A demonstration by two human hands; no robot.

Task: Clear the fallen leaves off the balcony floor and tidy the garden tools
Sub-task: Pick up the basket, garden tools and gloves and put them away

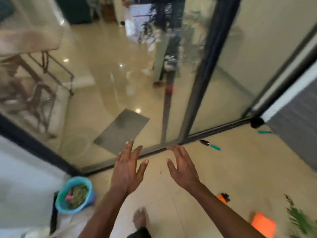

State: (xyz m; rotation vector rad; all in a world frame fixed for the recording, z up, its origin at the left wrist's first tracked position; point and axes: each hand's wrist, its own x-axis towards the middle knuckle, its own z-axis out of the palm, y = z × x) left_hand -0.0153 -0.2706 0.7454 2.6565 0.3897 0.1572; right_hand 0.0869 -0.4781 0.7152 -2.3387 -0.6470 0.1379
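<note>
My left hand (127,169) and my right hand (181,164) are stretched out side by side above the beige balcony floor, fingers spread, holding nothing. A teal bucket (63,194) at the lower left holds a heap of green leaves and something pink. A small trowel with a teal handle (210,145) lies on the floor near the sliding-door track, to the right of my right hand. Another teal-handled tool (265,132) lies farther right by the wall. An orange and black tool (223,198) rests on the floor at the lower right.
Glass sliding doors with a dark frame (202,93) run across ahead of me. An orange cloth (264,224) and a green plant (301,219) sit at the lower right. A grey wall (295,127) closes the right side. My bare foot (139,217) stands below my hands.
</note>
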